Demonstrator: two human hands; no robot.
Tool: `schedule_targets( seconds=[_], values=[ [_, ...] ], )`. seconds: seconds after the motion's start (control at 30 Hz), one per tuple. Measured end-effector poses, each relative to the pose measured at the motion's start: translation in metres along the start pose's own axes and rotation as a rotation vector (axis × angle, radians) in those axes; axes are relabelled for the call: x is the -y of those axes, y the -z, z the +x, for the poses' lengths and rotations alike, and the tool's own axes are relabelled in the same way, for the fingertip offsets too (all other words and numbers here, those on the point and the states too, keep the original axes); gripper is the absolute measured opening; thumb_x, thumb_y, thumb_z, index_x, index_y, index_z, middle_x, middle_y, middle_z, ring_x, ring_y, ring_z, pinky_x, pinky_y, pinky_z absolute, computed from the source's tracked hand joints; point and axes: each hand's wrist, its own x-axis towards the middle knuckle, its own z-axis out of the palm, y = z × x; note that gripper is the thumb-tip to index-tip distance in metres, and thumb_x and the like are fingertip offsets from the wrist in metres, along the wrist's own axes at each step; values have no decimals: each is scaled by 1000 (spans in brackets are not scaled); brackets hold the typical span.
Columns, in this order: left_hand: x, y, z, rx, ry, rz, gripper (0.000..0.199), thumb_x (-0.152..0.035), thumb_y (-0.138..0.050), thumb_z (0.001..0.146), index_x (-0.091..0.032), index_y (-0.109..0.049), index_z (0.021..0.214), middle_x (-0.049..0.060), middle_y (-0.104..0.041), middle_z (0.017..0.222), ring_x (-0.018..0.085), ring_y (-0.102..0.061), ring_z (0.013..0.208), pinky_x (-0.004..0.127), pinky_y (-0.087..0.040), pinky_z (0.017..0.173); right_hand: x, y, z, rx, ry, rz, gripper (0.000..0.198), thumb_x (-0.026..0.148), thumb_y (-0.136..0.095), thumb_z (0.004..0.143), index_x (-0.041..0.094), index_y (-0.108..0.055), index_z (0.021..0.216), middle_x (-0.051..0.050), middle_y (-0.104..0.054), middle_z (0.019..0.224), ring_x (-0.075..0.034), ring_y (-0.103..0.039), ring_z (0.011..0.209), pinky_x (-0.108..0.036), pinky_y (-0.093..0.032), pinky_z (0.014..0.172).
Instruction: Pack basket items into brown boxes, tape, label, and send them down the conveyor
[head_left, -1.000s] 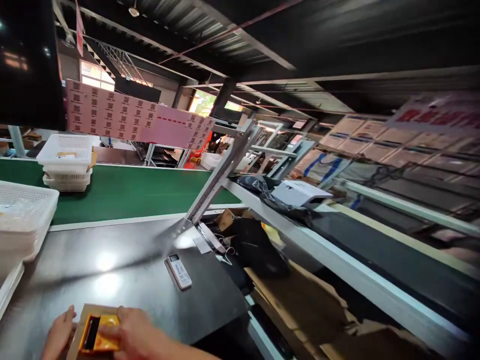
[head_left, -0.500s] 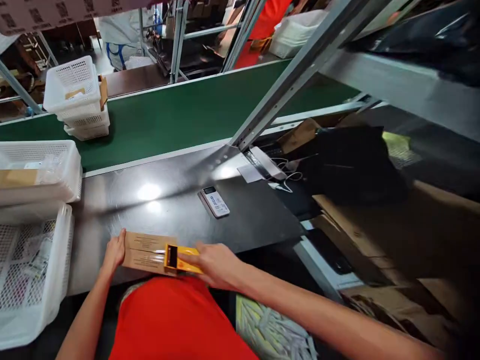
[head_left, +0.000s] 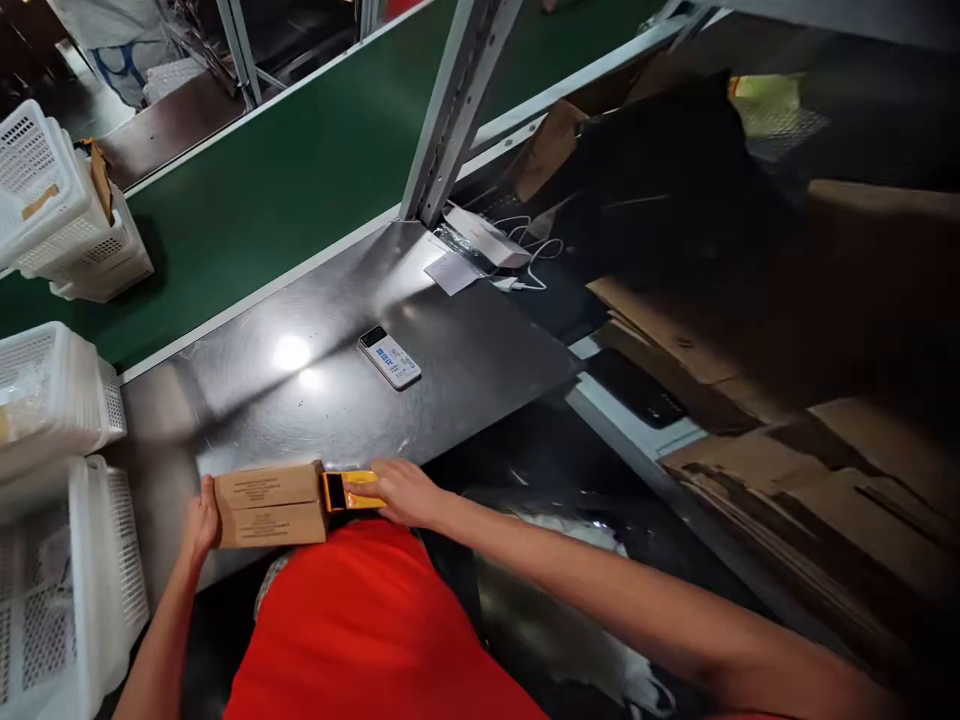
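A brown cardboard box (head_left: 264, 503) with printed text and a lengthwise seam lies at the table's near edge, close to the red shirt (head_left: 367, 620). My left hand (head_left: 200, 518) grips its left end, with the thumb along the top corner. At the opposite end, my right hand (head_left: 409, 492) is closed around a yellow tape dispenser (head_left: 352, 490), whose dark front sits against the box's right edge. Further back on the metal table (head_left: 315, 420) lies a phone (head_left: 390, 358) with blue print on its light face.
White plastic baskets (head_left: 97, 560) stand along the left. More baskets (head_left: 97, 245) rest on the green conveyor (head_left: 300, 160) behind. A metal post (head_left: 457, 120) rises at the table's back corner, near a white cable (head_left: 536, 265). Flattened cardboard (head_left: 810, 470) lies at right.
My right hand has brought the tape dispenser from over the box's top to its right edge. The view has turned, and the box's right part now shows uncovered.
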Motion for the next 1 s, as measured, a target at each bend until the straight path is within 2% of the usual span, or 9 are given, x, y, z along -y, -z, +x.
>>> schedule_targets(
  seconds=[0.1, 0.2, 0.27, 0.4, 0.5, 0.67, 0.8, 0.9, 1.0],
  values=[
    [1, 0, 0, 14, 4, -50, 97, -76, -10, 98, -6, -78, 92, 26, -78, 94, 39, -75, 94, 46, -56, 85, -9, 1, 4, 11, -34, 108, 61, 21, -71, 82, 36, -69, 141, -9, -73, 109, -26, -68, 94, -33, -50, 83],
    [6, 0, -2, 30, -27, -141, 99, -80, -13, 96, -5, -78, 94, 27, -79, 97, 39, -74, 99, 46, -56, 90, -21, 20, 9, 85, -25, 283, 64, 25, -74, 77, 36, -70, 139, -4, -75, 105, -23, -68, 88, -29, -49, 77],
    [12, 2, -4, 40, -57, -218, 99, -81, -13, 95, -6, -78, 95, 26, -79, 99, 38, -74, 102, 45, -56, 94, -25, 33, 13, 78, -4, 327, 66, 26, -73, 78, 36, -68, 143, -3, -74, 103, -22, -67, 87, -28, -49, 78],
    [27, 4, -6, 27, -73, -304, 95, -82, -16, 94, -10, -79, 92, 23, -80, 98, 36, -75, 101, 43, -57, 94, -19, 39, 17, -5, 114, 103, 60, 25, -65, 89, 35, -62, 148, -9, -69, 104, -25, -65, 93, -33, -50, 85],
    [36, 1, -5, 6, -92, -294, 93, -82, -18, 94, -10, -78, 86, 23, -79, 95, 37, -74, 98, 45, -56, 92, -11, 31, 18, 37, 191, -24, 61, 26, -68, 91, 40, -60, 149, -12, -68, 111, -28, -65, 101, -38, -51, 90],
    [38, -8, -2, -63, -72, -287, 86, -79, -23, 96, -13, -74, 77, 24, -77, 93, 38, -73, 94, 46, -55, 88, 3, 19, 26, 67, 101, -46, 62, 23, -72, 86, 38, -64, 147, -13, -69, 113, -31, -67, 100, -42, -53, 89],
    [43, -3, 5, -51, -70, -314, 85, -79, -25, 95, -12, -73, 76, 25, -77, 93, 40, -72, 96, 49, -53, 92, 17, 16, 35, 44, 36, 55, 55, 21, -71, 83, 29, -73, 137, -10, -75, 104, -27, -69, 91, -36, -52, 83],
    [56, 8, 11, -11, -75, -382, 84, -80, -27, 95, -12, -75, 79, 22, -77, 92, 39, -71, 101, 47, -54, 96, 25, 16, 36, 34, 27, 143, 52, 21, -71, 79, 24, -77, 130, -7, -79, 98, -27, -72, 91, -33, -51, 82],
    [76, 16, 9, 48, -27, -523, 82, -76, -24, 98, -12, -75, 90, 18, -79, 93, 33, -74, 99, 42, -57, 91, 19, 23, 34, 19, 7, 390, 61, 21, -71, 71, 25, -76, 132, -4, -83, 106, -27, -75, 94, -32, -53, 84]
  ],
)
